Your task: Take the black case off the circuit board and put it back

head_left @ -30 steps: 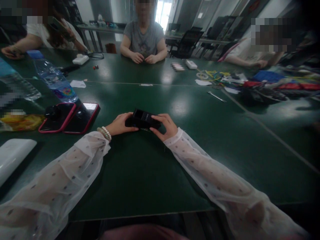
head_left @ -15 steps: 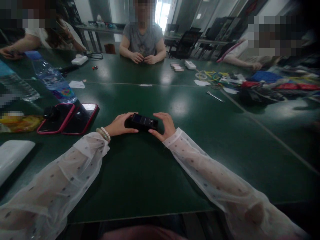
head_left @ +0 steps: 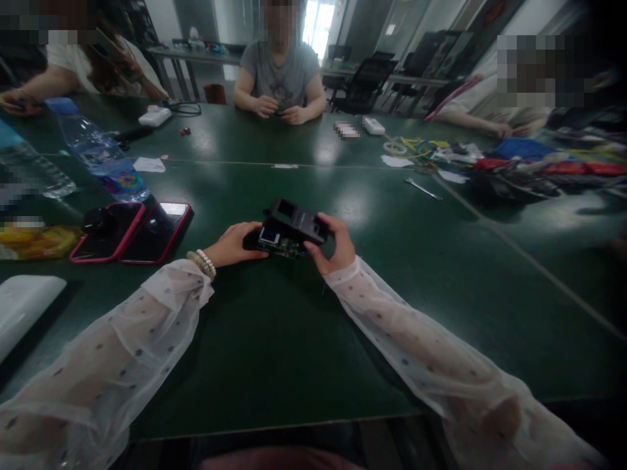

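Green tabletop (head_left: 284,339) — right hand (head_left: 336,247) grips black cover (head_left: 300,220) (far fingers partly hidden).

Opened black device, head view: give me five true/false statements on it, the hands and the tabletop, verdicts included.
1. The right hand holds the black cover. True.
2. The cover sits flush over the circuit board. False: it is tilted, with part of the circuit board exposed.
3. The left hand touches nothing. False: it holds the black base at one end.
4. A wrench lies on the table, right of both hands. True.
5. The bracelets are on the right wrist. False: the bracelets are on the left one.
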`<state>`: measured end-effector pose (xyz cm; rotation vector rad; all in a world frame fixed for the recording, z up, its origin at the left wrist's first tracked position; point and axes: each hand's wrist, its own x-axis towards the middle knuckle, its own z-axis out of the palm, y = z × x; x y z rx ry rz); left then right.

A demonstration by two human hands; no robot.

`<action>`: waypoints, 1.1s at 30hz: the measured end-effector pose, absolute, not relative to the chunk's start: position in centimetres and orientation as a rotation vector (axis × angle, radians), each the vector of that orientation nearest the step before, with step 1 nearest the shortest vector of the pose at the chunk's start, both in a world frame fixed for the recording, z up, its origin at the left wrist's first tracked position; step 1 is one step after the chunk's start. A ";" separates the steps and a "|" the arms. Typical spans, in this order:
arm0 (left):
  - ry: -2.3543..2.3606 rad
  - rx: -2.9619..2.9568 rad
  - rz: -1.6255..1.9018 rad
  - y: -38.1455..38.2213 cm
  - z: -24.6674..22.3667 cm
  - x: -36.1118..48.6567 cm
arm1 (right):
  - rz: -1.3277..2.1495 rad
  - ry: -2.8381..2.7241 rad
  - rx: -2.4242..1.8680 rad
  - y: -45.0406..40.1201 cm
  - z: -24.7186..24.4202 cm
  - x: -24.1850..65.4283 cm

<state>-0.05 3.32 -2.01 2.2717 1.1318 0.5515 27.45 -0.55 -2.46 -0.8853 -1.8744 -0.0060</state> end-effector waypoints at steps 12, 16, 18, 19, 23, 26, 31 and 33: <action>1.225 2.265 0.467 3.1 -1.6 -0.1 | -0.067 -1.561 -1.292 6.9 -5.3 36.4; 1.248 2.246 0.457 3.2 -1.8 -0.1 | -0.018 -1.576 -1.455 7.6 -6.2 37.3; 1.247 2.245 0.457 3.2 -1.8 -0.2 | -0.017 -1.592 -1.507 7.6 -6.3 37.3; 1.245 2.245 0.460 3.1 -1.8 -0.2 | -0.016 -1.601 -1.520 7.6 -6.3 37.2; 1.230 2.253 0.471 3.1 -1.7 -0.2 | -0.004 -1.656 -1.543 7.5 -6.1 36.9; 1.229 2.249 0.467 3.2 -1.8 -0.2 | -0.128 -1.622 -1.575 7.1 -5.4 36.7; 1.211 2.265 0.489 3.3 -2.0 -0.2 | -0.309 -1.433 -1.635 5.7 -4.0 36.0; 1.216 2.257 0.489 3.3 -2.0 -0.2 | -0.331 -1.443 -1.619 5.3 -3.7 35.7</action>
